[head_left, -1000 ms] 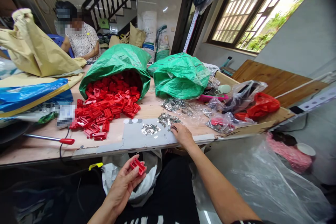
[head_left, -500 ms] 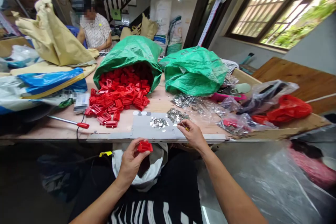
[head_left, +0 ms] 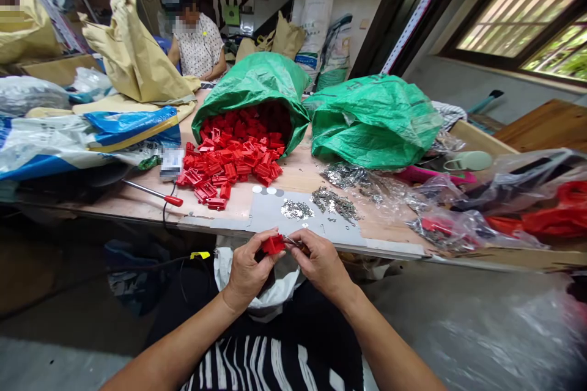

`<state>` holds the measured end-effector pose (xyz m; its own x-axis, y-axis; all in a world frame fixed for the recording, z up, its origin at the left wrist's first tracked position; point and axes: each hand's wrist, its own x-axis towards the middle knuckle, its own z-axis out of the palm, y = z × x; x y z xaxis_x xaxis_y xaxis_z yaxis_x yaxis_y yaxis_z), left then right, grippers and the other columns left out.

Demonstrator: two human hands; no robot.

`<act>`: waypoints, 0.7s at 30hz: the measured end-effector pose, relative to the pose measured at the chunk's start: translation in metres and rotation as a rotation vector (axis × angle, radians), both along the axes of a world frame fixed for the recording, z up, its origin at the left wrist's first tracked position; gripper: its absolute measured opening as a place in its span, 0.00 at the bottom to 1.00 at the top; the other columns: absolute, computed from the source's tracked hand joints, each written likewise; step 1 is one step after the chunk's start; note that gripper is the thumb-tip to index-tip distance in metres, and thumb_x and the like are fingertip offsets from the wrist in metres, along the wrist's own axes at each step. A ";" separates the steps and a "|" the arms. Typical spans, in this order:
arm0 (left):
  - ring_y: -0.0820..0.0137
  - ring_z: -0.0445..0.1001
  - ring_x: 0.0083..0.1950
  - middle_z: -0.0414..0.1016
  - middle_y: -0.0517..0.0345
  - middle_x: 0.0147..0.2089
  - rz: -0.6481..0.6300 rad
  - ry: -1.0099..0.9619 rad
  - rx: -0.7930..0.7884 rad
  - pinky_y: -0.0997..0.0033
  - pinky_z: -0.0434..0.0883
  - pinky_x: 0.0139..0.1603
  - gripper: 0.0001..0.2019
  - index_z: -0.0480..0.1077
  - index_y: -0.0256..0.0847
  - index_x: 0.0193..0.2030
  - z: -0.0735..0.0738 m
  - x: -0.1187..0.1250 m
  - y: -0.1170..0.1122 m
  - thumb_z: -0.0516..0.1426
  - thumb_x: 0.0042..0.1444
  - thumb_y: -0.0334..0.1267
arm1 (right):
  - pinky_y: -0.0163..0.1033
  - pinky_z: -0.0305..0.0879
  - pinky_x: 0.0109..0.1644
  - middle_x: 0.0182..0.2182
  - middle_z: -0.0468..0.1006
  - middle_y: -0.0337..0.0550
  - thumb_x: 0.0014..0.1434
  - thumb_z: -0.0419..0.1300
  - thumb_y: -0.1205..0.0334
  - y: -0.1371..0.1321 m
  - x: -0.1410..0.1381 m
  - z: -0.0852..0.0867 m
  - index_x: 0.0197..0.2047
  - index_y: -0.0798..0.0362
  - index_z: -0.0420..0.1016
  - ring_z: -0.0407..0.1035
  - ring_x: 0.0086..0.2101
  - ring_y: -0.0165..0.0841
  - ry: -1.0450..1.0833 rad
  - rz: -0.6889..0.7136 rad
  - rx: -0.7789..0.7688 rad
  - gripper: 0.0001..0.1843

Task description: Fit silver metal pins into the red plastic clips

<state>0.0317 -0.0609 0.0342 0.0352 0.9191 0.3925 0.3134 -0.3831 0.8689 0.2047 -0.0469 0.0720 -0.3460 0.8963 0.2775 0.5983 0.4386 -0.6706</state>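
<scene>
My left hand pinches a small red plastic housing over my lap, just off the table's front edge. Close beside it, my right hand is closed around a slim metal tool, apparently tweezers. The tip of the tool meets the right side of the red housing; any tiny piece at the tip is too small to make out. Beyond the hands, a grey mat carries a pile of shiny small metal plates and a pile of small metal parts.
Red housings spill from a green sack. Another green sack stands right of it. A red-handled metal rod lies at left. Below my hands hangs a white bag. Another person sits across the table.
My right hand has come back from the metal parts on the mat to the red housing, bringing the tweezers against it. The camera view has turned left.
</scene>
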 end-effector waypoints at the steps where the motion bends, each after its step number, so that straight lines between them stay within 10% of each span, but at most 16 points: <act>1: 0.66 0.77 0.48 0.77 0.54 0.50 0.001 0.002 0.009 0.68 0.73 0.50 0.17 0.69 0.44 0.51 0.000 0.000 0.000 0.61 0.53 0.38 | 0.34 0.60 0.35 0.30 0.74 0.40 0.58 0.56 0.68 0.000 0.000 -0.001 0.37 0.52 0.71 0.67 0.31 0.31 -0.014 0.009 0.001 0.04; 21: 0.63 0.73 0.56 0.77 0.53 0.52 0.011 -0.047 0.056 0.59 0.70 0.58 0.17 0.68 0.45 0.51 -0.006 0.002 -0.007 0.60 0.54 0.36 | 0.34 0.58 0.35 0.28 0.67 0.36 0.57 0.60 0.50 0.007 0.009 -0.011 0.37 0.53 0.71 0.61 0.30 0.29 0.505 -0.013 -0.431 0.14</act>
<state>0.0337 -0.0681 0.0281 0.0056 0.8958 0.4445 0.2773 -0.4285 0.8599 0.2137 -0.0402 0.0610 -0.2561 0.9665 0.0187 0.1681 0.0635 -0.9837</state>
